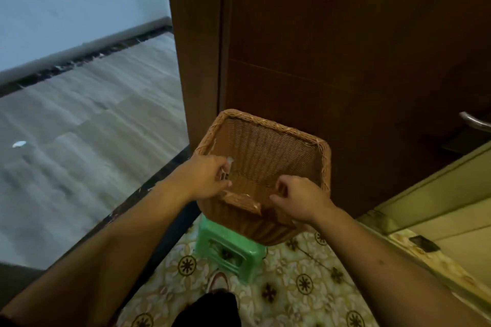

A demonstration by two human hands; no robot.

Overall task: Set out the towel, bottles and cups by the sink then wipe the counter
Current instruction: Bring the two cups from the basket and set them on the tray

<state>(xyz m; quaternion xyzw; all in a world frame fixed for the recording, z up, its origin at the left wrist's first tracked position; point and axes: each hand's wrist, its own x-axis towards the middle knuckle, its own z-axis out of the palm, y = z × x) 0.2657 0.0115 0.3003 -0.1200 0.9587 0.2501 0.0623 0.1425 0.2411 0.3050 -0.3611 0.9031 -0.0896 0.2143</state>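
A brown woven wicker basket (268,151) is tilted toward me over a small green plastic stool (228,249). Nothing shows inside the basket. My left hand (204,178) grips the basket's near left rim, with a small pale scrap by the fingertips. My right hand (297,199) grips the near right rim, fingers curled over the edge. No towel, bottles, cups or sink are in view.
A dark wooden door (345,61) stands right behind the basket, its metal handle (475,121) at the right edge. Patterned floor tiles (292,287) lie below. Grey wood-look flooring (93,141) stretches left. A pale cabinet edge (438,207) is on the right.
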